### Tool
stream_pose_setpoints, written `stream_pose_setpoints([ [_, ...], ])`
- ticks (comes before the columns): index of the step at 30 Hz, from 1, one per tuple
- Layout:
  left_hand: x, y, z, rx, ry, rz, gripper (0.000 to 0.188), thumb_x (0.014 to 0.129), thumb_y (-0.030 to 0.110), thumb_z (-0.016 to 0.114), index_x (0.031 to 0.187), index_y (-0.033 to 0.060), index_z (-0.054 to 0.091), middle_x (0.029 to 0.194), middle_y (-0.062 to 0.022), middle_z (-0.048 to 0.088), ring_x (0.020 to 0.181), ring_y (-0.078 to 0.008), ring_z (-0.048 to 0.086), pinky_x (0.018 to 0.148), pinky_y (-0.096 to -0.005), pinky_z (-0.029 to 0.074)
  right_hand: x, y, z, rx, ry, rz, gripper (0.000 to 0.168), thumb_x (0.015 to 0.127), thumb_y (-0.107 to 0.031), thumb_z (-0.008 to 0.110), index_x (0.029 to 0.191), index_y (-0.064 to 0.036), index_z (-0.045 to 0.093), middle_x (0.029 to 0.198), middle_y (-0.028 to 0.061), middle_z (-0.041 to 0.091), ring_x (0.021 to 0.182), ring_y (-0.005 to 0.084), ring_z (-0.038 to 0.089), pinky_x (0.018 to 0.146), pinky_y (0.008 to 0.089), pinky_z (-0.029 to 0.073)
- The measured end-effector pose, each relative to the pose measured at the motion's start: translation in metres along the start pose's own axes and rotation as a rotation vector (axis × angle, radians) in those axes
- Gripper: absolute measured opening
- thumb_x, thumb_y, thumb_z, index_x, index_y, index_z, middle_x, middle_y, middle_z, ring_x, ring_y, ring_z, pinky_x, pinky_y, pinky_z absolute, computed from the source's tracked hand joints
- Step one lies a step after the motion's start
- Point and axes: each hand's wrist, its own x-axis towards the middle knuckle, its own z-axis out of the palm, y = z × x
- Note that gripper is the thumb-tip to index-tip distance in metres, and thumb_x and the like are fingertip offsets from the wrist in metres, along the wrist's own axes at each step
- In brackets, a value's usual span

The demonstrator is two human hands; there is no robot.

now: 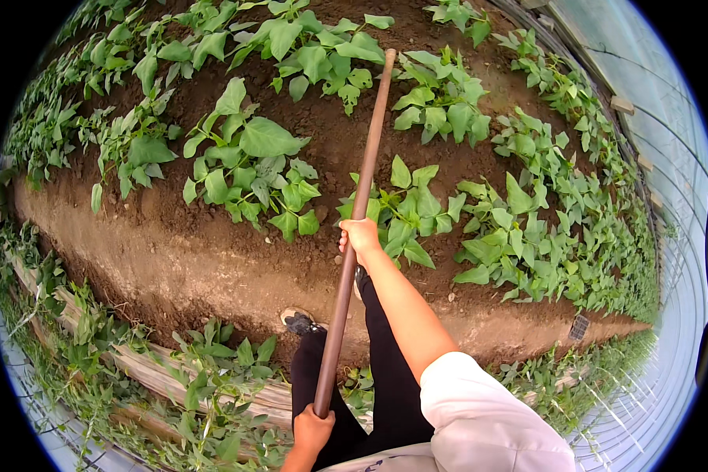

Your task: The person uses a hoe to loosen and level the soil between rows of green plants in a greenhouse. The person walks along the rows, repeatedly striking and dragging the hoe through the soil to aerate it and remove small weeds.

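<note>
A long brown wooden handle [363, 183] runs from near my legs up and away between leafy plants. My right hand [360, 237] grips it about midway, with the arm stretched out. Near its lower end my left hand [314, 426] is closed around it. The far end reaches the soil by a bean-like plant [312, 50]; whether a tool head is fixed there is hidden or cannot be told. Green plants stand on both sides of the handle, one [410, 212] just right of it beyond my right hand.
My shoe [300, 321] stands on a bare dirt path [212, 283]. More plants [554, 236] grow to the right and far left. Behind the path lie wooden boards [165, 377] among leaves. A small dark tray [579, 327] lies at right, near clear greenhouse sheeting [655, 106].
</note>
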Motion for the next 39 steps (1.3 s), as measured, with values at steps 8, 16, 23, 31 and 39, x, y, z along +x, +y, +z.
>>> stream_pose_setpoints([
  [8, -0.097, 0.176, -0.121, -0.365, -0.284, -0.229, 0.028, 0.076, 0.008, 0.068, 0.098, -0.0034, 0.053, 0.056, -0.0041, 0.053, 0.042, -0.0109, 0.051, 0.039, -0.027, 0.04, -0.013, -0.123, 0.013, 0.071, -0.2, 0.101, 0.019, 0.08, -0.011, 0.066, 0.083, 0.003, 0.053, 0.067, 0.0082, 0.052, 0.053, 0.0205, 0.055, 0.05, 0.0368, 0.052],
  [16, -0.113, 0.127, -0.1, -0.157, -0.115, -0.144, 0.03, 0.074, 0.012, 0.067, 0.096, -0.0052, 0.056, 0.058, -0.0095, 0.059, 0.045, -0.0151, 0.057, 0.046, -0.0307, 0.047, -0.017, -0.104, 0.007, 0.224, -0.203, 0.144, 0.011, 0.079, -0.007, 0.059, 0.073, -0.004, 0.05, 0.061, 0.005, 0.05, 0.048, 0.0158, 0.05, 0.044, 0.0322, 0.045],
  [23, -0.109, -0.056, -0.038, 0.257, 0.261, -0.116, 0.028, 0.062, 0.018, 0.067, 0.085, 0.0047, 0.059, 0.066, -0.0232, 0.06, 0.063, -0.041, 0.06, 0.059, -0.0461, 0.05, -0.063, 0.018, 0.001, 0.257, -0.107, 0.505, 0.014, 0.077, -0.008, 0.06, 0.069, -0.004, 0.049, 0.058, 0.0051, 0.048, 0.046, 0.0181, 0.048, 0.045, 0.0367, 0.044],
  [31, 0.023, -0.055, -0.004, 0.206, 0.267, 0.034, 0.025, 0.067, 0.02, 0.067, 0.09, 0.0103, 0.06, 0.069, -0.0193, 0.063, 0.065, -0.0374, 0.062, 0.063, -0.0456, 0.051, -0.029, -0.057, 0.021, 0.208, -0.029, 0.134, 0.011, 0.078, -0.008, 0.058, 0.072, -0.004, 0.049, 0.055, 0.0045, 0.046, 0.043, 0.0162, 0.045, 0.04, 0.0342, 0.04],
  [39, 0.056, 0.085, -0.01, -0.024, 0.205, 0.116, 0.023, 0.069, 0.018, 0.066, 0.088, 0.0053, 0.062, 0.07, -0.0213, 0.063, 0.068, -0.0382, 0.063, 0.064, -0.0447, 0.051, 0.068, -0.145, 0.009, -0.111, 0.12, -0.097, 0.014, 0.081, -0.006, 0.057, 0.072, -0.005, 0.048, 0.056, 0.003, 0.046, 0.045, 0.0132, 0.046, 0.042, 0.03, 0.043],
])
